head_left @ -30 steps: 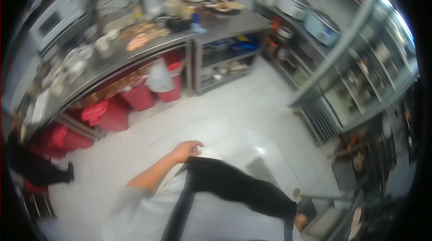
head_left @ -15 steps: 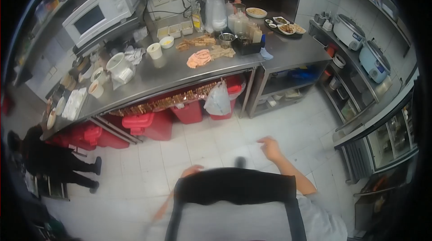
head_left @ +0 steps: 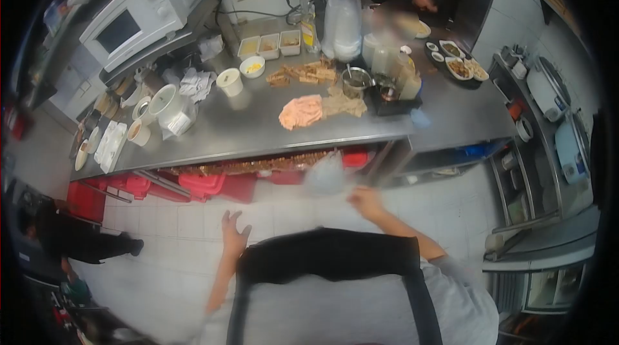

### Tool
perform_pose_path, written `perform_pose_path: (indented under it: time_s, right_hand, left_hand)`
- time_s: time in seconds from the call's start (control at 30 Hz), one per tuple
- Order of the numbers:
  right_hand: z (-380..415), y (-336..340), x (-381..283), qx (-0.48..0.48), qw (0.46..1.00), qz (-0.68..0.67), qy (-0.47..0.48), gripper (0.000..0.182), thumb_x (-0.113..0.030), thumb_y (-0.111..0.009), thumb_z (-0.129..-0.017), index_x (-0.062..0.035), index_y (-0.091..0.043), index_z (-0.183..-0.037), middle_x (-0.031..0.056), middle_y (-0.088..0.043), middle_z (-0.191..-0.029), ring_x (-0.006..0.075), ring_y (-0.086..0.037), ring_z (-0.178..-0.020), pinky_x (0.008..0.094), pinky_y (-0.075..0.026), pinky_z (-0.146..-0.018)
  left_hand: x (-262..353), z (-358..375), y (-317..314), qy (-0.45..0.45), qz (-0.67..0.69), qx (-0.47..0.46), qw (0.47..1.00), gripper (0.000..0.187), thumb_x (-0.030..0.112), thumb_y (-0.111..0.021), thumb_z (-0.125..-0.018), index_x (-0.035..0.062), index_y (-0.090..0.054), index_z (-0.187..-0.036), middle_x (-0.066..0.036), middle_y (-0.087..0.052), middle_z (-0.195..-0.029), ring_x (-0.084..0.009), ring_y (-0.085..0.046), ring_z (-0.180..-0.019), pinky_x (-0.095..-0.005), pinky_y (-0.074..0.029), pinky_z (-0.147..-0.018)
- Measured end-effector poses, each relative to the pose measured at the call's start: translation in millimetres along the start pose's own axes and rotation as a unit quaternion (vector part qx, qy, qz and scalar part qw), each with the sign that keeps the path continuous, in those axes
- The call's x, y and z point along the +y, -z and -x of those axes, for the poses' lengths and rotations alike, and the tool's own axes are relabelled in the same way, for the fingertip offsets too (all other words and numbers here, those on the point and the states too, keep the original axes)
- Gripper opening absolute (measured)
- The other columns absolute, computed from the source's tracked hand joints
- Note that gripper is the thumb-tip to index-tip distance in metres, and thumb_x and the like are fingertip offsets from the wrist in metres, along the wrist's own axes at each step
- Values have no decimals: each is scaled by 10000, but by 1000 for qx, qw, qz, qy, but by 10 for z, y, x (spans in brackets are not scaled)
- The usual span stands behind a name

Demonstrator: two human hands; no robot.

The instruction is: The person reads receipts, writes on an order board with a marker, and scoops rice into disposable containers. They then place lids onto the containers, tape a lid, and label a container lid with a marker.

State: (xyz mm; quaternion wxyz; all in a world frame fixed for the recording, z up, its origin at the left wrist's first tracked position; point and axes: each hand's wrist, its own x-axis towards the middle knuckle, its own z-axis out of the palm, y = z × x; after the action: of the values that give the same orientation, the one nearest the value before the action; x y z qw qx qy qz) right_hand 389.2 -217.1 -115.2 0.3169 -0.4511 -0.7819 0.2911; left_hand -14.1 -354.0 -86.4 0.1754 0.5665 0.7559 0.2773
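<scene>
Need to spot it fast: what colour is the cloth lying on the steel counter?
Pale pink-orange cloth, seen best in the head view.

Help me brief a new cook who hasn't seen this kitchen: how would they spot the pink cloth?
Find the long steel counter below the white microwave. Near its front edge, right of centre, lies the pink cloth, crumpled beside a tan cloth. It is the only salmon-pink thing on the countertop.

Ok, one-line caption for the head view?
Both hands, left and right, empty above the apron, near a cluttered steel counter.
</scene>
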Motion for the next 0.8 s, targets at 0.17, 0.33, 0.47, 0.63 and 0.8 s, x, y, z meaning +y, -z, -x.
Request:
perform_pose_path:
  time_s: [0.17,0.33,0.47,0.63,0.8]
  right_hand:
    - [-655,119,42,13,999,-6,50,96,33,-634,-690,-42,-624,-749,123,-579,-768,302,-586,-726,372,-475,-643]
    - [-653,638,343,92,995,-31,-32,100,35,-653,-711,-37,-632,-777,95,-584,-768,237,-613,-686,328,-487,-581]
    - [-795,1218,402,197,976,-27,-92,107,56,-661,-717,-26,-646,-784,70,-587,-752,159,-617,-634,267,-491,-550]
    - [-1139,1834,323,319,943,4,-94,96,-11,-729,-712,-27,-669,-785,55,-581,-679,121,-557,-563,237,-451,-532]
    - [-1484,2591,480,324,946,-4,-8,91,-57,-735,-724,-26,-672,-782,57,-575,-644,126,-533,-548,247,-425,-519]
  left_hand:
    - [267,-785,-228,-69,-13,44,997,389,107,-723,-712,56,-591,-1074,-233,-432,-1283,-395,-403,-1209,-440,-351,-1010]
    - [1039,-2174,-137,-189,42,145,970,147,45,-697,-727,17,-595,-829,-168,-549,-1069,-337,-536,-1001,-409,-426,-868]
    - [2011,-2992,36,-336,42,216,916,162,36,-715,-690,19,-572,-764,-140,-589,-930,-316,-555,-906,-392,-444,-783]
    - [3871,-3461,254,-561,28,203,802,244,50,-717,-694,40,-613,-914,-122,-597,-982,-315,-566,-917,-390,-459,-783]
    - [5377,-3864,90,-590,-37,269,761,341,50,-683,-721,80,-617,-1054,-111,-611,-1027,-326,-575,-937,-397,-473,-818]
